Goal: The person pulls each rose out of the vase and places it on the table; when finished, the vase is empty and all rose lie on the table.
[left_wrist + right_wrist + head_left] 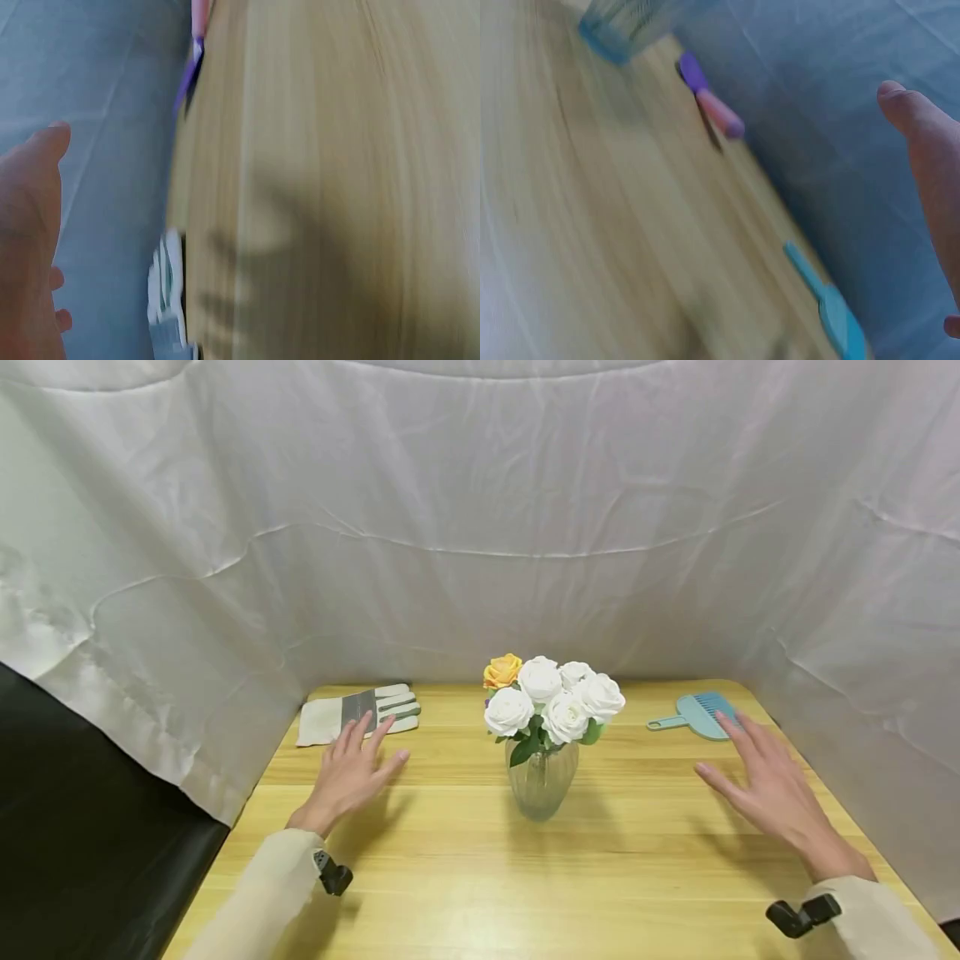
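My left hand hovers over the left side of the table, fingers spread and holding nothing. Just beyond its fingertips lies a white-and-grey work glove. On the right, my right hand is likewise held over the wood with fingers extended, nothing in it. Its fingertips overlap a light-blue hand dustpan with comb-like teeth in the head view. Between the hands stands a ribbed glass vase, upright, holding several white roses and one orange rose.
A tool with a pink handle and purple end lies along the table's back edge, mostly hidden behind the vase in the head view. Grey curtain encloses the wooden table at the back and sides. Black material hangs at the left.
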Tool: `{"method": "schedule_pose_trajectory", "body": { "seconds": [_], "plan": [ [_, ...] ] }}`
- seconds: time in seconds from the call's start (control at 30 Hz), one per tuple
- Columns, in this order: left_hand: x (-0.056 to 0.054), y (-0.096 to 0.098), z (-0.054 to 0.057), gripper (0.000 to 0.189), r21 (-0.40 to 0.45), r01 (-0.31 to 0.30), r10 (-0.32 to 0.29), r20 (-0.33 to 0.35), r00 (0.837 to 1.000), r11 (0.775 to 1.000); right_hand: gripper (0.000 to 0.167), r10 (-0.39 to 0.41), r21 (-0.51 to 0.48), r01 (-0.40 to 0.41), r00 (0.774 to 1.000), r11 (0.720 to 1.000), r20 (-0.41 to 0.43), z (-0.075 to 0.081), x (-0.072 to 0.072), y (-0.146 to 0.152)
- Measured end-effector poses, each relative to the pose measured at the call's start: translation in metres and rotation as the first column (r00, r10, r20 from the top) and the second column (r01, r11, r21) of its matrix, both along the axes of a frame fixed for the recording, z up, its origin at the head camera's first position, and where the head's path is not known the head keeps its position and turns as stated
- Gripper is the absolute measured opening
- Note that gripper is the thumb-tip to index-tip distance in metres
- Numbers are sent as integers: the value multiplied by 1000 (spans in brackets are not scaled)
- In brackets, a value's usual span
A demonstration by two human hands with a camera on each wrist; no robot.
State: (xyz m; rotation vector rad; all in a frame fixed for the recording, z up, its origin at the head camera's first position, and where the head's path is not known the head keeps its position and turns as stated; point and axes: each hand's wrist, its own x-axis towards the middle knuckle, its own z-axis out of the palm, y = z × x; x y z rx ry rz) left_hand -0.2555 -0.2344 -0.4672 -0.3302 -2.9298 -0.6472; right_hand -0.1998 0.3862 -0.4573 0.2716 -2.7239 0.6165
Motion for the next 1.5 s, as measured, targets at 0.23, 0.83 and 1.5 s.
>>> {"method": "schedule_pose_trajectory", "body": {
  "seconds": [0.23, 0.83, 1.5],
  "plan": [
    [-5, 40, 7, 81, 46, 82, -82, 2, 997, 996, 89, 114, -150, -120, 992, 981, -51, 20, -4, -38],
    [10, 132, 17, 81, 364, 325, -346, -7, 938, 873, 70, 366, -409, -445, 894, 797, -259, 33, -19, -118],
    [15, 164, -14, 102, 734, 275, -469, 67, 881, 621, 54, 429, -437, -510, 860, 741, -276, 37, -24, -166]
  ]
}}
